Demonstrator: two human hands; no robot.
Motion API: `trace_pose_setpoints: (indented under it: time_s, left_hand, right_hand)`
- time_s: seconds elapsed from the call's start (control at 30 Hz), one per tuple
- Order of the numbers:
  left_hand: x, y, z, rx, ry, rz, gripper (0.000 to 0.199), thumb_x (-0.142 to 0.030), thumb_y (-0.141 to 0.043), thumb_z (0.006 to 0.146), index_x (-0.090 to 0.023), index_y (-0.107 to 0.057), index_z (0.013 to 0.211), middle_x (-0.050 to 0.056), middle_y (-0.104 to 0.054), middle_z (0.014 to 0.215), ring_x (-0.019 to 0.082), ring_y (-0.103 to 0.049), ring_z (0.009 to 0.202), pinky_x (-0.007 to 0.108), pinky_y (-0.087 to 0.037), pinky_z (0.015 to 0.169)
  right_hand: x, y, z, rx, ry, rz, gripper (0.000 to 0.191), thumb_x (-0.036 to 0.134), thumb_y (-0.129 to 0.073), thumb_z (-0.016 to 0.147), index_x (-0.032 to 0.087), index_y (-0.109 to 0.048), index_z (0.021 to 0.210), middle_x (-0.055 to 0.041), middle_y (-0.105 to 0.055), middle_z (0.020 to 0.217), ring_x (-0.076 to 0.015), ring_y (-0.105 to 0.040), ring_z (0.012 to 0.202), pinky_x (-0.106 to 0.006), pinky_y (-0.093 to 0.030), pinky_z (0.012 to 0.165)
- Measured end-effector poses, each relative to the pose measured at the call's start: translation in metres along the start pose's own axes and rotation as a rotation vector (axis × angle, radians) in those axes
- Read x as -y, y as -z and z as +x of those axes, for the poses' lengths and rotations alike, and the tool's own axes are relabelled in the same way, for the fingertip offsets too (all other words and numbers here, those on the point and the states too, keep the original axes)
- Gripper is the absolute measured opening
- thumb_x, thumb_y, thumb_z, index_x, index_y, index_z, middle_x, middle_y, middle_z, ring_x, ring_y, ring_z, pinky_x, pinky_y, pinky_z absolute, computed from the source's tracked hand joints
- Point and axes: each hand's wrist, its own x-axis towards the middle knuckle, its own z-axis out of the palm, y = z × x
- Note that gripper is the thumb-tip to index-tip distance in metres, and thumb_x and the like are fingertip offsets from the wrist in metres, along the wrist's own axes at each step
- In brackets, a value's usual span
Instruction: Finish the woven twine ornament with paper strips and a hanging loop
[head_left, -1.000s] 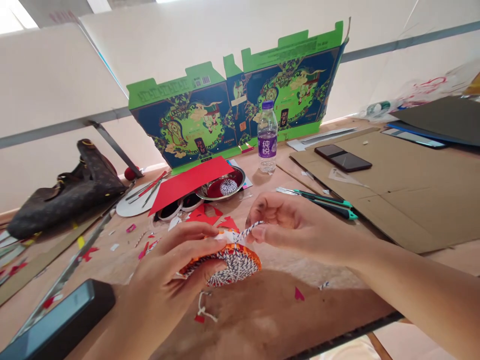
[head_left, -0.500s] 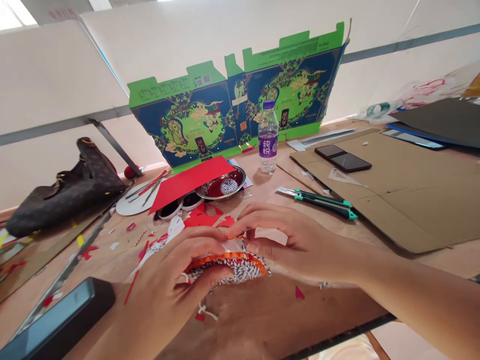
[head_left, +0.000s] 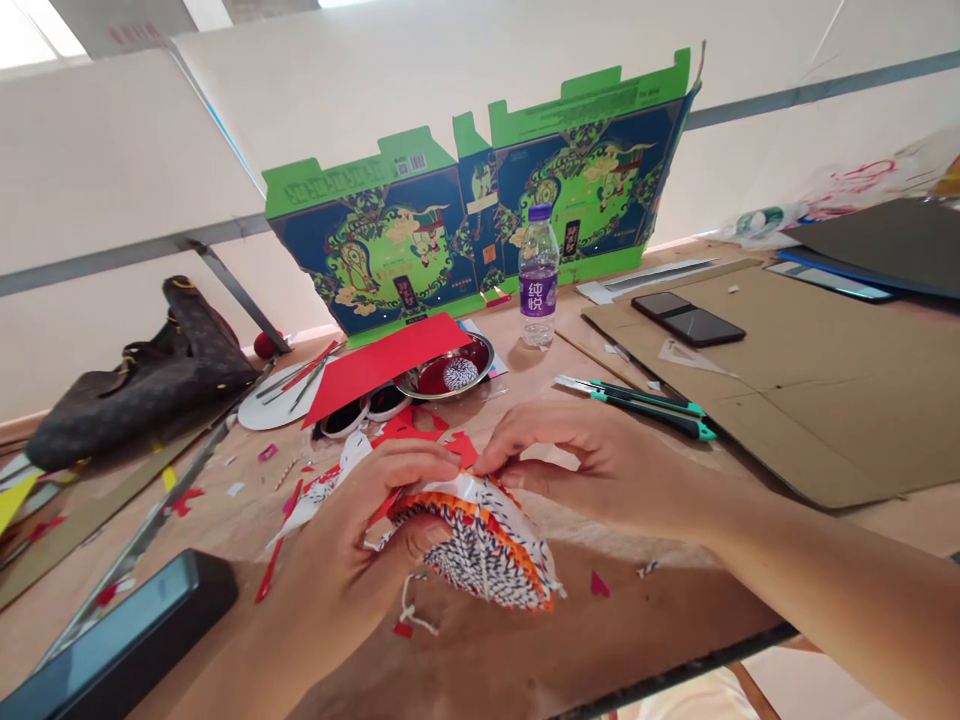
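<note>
A rounded craft piece point(head_left: 480, 555), faced with black-and-white twisted cord and edged with an orange pleated band and a whitish rim, is tilted above the near part of the table. My left hand point(head_left: 375, 510) is closed on its left side, thumb on the cord face and fingers over the top edge. At the upper rim, my right hand point(head_left: 592, 465) pinches with thumb and index finger; any small thing between those fingertips is hidden. Red paper scraps point(head_left: 409, 425) lie just behind my left hand. Below the piece is a loose bit of white cord point(head_left: 412, 610).
Two cutter knives point(head_left: 637, 405) lie right of centre, beside cardboard point(head_left: 810, 400) bearing a phone point(head_left: 688, 318). Behind stand a bottle point(head_left: 538, 285) and an unfolded green-blue box point(head_left: 405, 250). A metal bowl point(head_left: 480, 365) holds a cord ball. A black device point(head_left: 127, 640) sits front left.
The craft piece has tipped so more of its cord face shows toward me. My right hand has drawn off the face and is now pinching at the top rim.
</note>
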Motion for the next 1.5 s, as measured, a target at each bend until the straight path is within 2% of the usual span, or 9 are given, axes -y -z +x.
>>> trace_pose_setpoints:
  time_s: [0.27, 0.43, 0.57, 0.67, 0.73, 0.9, 1.13, 1.33, 1.5]
  left_hand:
    - [0.005, -0.003, 0.0, 0.089, 0.118, -0.155, 0.022, -0.023, -0.048, 0.096, -0.034, -0.056, 0.114, 0.0, -0.057, 0.129, 0.016, -0.052, 0.123, 0.031, -0.045, 0.104]
    - [0.005, -0.004, -0.002, 0.091, 0.134, -0.134, 0.028, -0.027, -0.053, 0.093, -0.035, -0.055, 0.119, -0.001, -0.057, 0.132, 0.019, -0.05, 0.125, 0.032, -0.041, 0.106]
    - [0.002, -0.005, 0.0, 0.086, 0.084, -0.158, 0.025, -0.025, -0.053, 0.093, -0.035, -0.059, 0.115, -0.001, -0.058, 0.13, 0.02, -0.052, 0.123, 0.032, -0.043, 0.104]
    - [0.0, -0.005, -0.002, 0.105, 0.088, -0.198, 0.023, -0.025, -0.054, 0.092, -0.034, -0.06, 0.112, 0.001, -0.059, 0.129, 0.02, -0.054, 0.121, 0.031, -0.045, 0.101]
    - [0.0, -0.004, -0.006, 0.104, 0.097, -0.205, 0.026, -0.026, -0.054, 0.092, -0.032, -0.059, 0.116, 0.003, -0.058, 0.13, 0.021, -0.054, 0.12, 0.031, -0.046, 0.098]
    - [-0.001, -0.004, -0.011, 0.079, 0.104, -0.233, 0.034, -0.034, -0.061, 0.087, -0.028, -0.057, 0.12, 0.008, -0.057, 0.131, 0.025, -0.057, 0.116, 0.034, -0.046, 0.096]
    - [-0.016, -0.006, -0.006, -0.022, 0.217, -0.333, 0.016, -0.036, -0.069, 0.081, -0.025, -0.065, 0.091, 0.003, -0.066, 0.113, 0.019, -0.064, 0.097, 0.029, -0.046, 0.09]
    - [-0.017, -0.005, -0.008, -0.086, 0.33, -0.3, 0.019, -0.044, -0.064, 0.084, -0.026, -0.066, 0.085, 0.001, -0.069, 0.103, 0.017, -0.064, 0.093, 0.025, -0.048, 0.081]
    - [-0.021, -0.002, -0.008, -0.04, 0.411, -0.371, 0.026, -0.05, -0.06, 0.085, -0.026, -0.067, 0.09, 0.003, -0.069, 0.105, 0.016, -0.065, 0.084, 0.023, -0.051, 0.067]
  right_hand:
    - [0.008, 0.002, 0.0, 0.099, 0.077, -0.125, 0.025, 0.023, -0.065, 0.088, 0.02, -0.066, 0.113, -0.0015, -0.065, 0.099, -0.0136, -0.06, 0.091, -0.025, -0.043, 0.085]
    - [0.005, -0.004, 0.001, -0.016, 0.179, -0.109, 0.017, 0.011, -0.063, 0.087, 0.014, -0.067, 0.103, -0.0013, -0.065, 0.088, -0.011, -0.058, 0.08, -0.022, -0.044, 0.077]
    - [0.005, -0.004, 0.002, 0.027, 0.294, -0.087, 0.021, 0.006, -0.057, 0.09, 0.015, -0.068, 0.105, -0.0042, -0.063, 0.091, -0.0114, -0.058, 0.084, -0.022, -0.045, 0.076]
    - [0.01, -0.007, 0.004, -0.002, 0.241, -0.105, 0.012, 0.011, -0.058, 0.09, 0.015, -0.069, 0.089, -0.0026, -0.059, 0.084, -0.0112, -0.056, 0.079, -0.021, -0.043, 0.071]
    - [0.015, -0.011, 0.007, -0.036, 0.12, -0.059, 0.008, 0.015, -0.06, 0.089, 0.016, -0.065, 0.083, 0.0001, -0.058, 0.078, -0.0101, -0.054, 0.073, -0.021, -0.041, 0.066]
    - [0.023, -0.023, 0.012, -0.019, -0.215, 0.303, 0.015, 0.031, -0.059, 0.089, 0.018, -0.054, 0.084, 0.0038, -0.053, 0.073, -0.0089, -0.048, 0.064, -0.02, -0.037, 0.056]
    - [0.038, -0.028, 0.016, -0.032, -0.246, 0.131, 0.014, 0.028, -0.061, 0.086, 0.017, -0.058, 0.078, 0.0047, -0.054, 0.067, -0.0083, -0.046, 0.06, -0.02, -0.034, 0.053]
    - [0.036, -0.026, 0.012, 0.003, -0.228, 0.315, 0.012, 0.029, -0.06, 0.089, 0.018, -0.056, 0.09, 0.0027, -0.059, 0.079, -0.0098, -0.053, 0.071, -0.021, -0.042, 0.062]
    - [0.041, -0.015, 0.003, 0.062, -0.224, 0.003, 0.004, 0.022, -0.064, 0.086, 0.019, -0.064, 0.084, 0.0031, -0.064, 0.084, -0.0119, -0.058, 0.081, -0.023, -0.043, 0.074]
